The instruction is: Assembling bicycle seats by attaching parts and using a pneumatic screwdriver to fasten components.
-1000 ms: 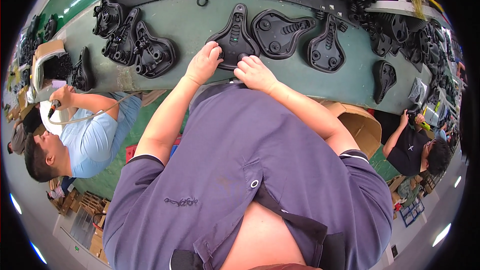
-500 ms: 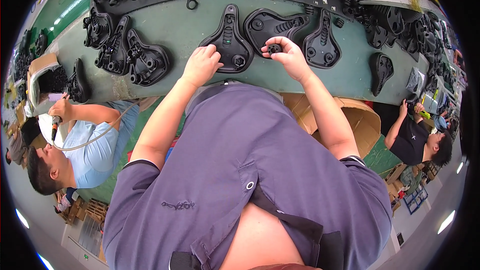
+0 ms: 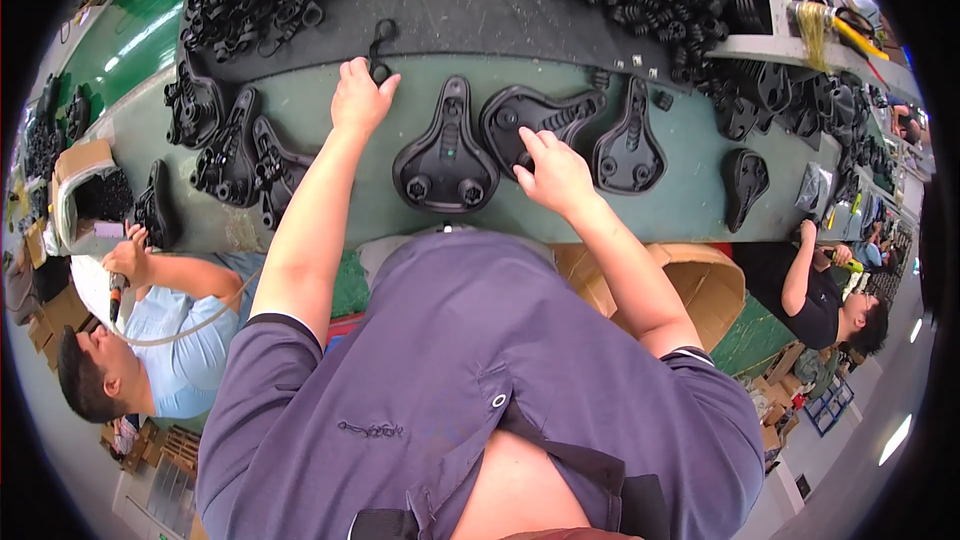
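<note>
Three black saddle bases in a row along the near edge of the green bench (image 3: pixel 700 210), long axes pointing toward its far edge. Left hand (image 3: pixel 360 95) reaching far, fingers pinched on a small black clip (image 3: pixel 380 40) near the heap. Right hand (image 3: pixel 553 172) nearer, fingers together, pressing the middle saddle base (image 3: pixel 535 115).

Even, bright overhead light falls around my hands, shadows soft; fisheye bends edges, black corners beyond, slight blur.
</note>
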### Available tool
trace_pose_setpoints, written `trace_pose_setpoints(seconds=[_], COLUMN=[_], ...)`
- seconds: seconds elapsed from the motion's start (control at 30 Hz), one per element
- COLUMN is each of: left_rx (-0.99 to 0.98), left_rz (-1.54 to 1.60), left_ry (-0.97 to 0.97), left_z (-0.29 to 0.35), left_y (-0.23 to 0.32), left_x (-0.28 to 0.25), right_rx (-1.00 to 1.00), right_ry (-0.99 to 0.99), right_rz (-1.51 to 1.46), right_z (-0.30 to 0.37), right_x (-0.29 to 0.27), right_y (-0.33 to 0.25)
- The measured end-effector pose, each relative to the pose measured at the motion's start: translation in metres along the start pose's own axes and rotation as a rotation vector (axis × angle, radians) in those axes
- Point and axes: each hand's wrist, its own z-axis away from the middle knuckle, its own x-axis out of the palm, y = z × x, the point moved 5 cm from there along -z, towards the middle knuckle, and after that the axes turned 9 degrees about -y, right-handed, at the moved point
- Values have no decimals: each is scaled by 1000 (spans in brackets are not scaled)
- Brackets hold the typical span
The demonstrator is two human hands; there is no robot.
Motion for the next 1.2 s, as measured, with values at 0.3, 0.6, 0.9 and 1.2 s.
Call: trace_pose_setpoints(seconds=[0.3, 0.6, 0.9, 1.2], left_rx=[-178, -502, 565, 317], left_rz=[566, 1165, -384, -331], left_ry=[-100, -317, 49, -369], left_z=[-17, 25, 22, 9], left_y=[-37, -34, 14, -6], left_x=[53, 46, -6, 7], right_rx=[-319, -39, -119, 276], right_ry=[513, 251, 332, 130], right_rz=[35, 194, -1226, -639], right_z=[-197, -387, -167, -115], right_x=[-120, -158, -185, -59], right_y=[-1, -14, 15, 65])
